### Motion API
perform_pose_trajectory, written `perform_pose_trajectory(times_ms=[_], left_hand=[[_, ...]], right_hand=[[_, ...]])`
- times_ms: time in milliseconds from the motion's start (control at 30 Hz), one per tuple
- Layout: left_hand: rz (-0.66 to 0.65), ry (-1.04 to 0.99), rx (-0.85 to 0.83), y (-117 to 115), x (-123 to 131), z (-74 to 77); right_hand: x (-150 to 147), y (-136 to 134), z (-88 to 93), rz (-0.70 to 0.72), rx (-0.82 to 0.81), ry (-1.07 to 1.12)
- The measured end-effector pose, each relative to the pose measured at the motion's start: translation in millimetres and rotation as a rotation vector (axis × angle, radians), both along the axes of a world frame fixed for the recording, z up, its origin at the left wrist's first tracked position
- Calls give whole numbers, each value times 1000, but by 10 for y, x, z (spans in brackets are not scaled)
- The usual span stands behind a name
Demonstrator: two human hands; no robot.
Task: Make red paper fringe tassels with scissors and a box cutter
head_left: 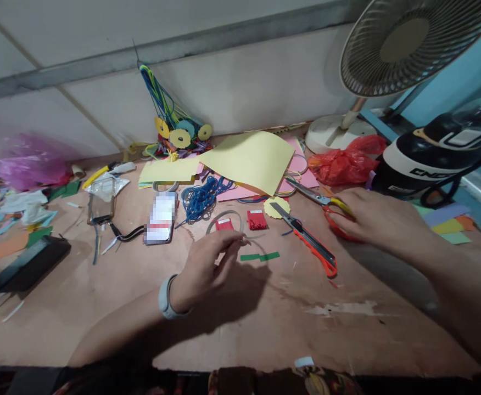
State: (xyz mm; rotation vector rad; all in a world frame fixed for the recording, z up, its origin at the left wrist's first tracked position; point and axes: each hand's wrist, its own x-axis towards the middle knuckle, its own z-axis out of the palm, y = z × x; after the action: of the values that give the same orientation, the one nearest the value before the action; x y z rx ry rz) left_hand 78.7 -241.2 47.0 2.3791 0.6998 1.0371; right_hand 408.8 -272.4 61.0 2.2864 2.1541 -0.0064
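My left hand [213, 260], with a grey band on its wrist, is closed in a pinch on a thin, pale ring-shaped strip [240, 213], seemingly a narrow tape roll. Part of the ring is hidden behind the fingers. At the right, my right hand [374, 214] is closed around the red and yellow handles of scissors [306, 190], whose blades point to the back left. Two small fringed red paper pieces [257, 220] lie by the ring. Green paper strips [259, 257] rest just right of my left fingertips. An orange box cutter [312, 245] overlaps a scalloped yellow disc [271, 207].
Behind are yellow paper sheets [252, 159], a blue cord bundle [201, 200] and hanging corded discs [180, 138]. A phone [161, 219] and black case [32, 266] lie left. A fan [405, 41], red plastic bag [345, 162] and large black bottle [413, 159] stand right.
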Motion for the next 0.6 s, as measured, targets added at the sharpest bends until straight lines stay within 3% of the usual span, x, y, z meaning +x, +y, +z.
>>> perform_pose_trajectory(times_ms=[67, 133, 300, 433, 600], left_hand=[[6, -53, -111, 22, -25, 34], [23, -104, -194, 30, -44, 69], [17, -229, -385, 55, -51, 141], [20, -273, -501, 115, -52, 146], [18, -334, -622, 195, -58, 112]], right_hand=[[167, 71, -47, -82, -128, -69], [274, 108, -140, -69, -206, -61], [353, 172, -320, 6, -160, -10], [381, 243, -280, 19, -179, 99], [546, 301, -238, -147, -182, 244]])
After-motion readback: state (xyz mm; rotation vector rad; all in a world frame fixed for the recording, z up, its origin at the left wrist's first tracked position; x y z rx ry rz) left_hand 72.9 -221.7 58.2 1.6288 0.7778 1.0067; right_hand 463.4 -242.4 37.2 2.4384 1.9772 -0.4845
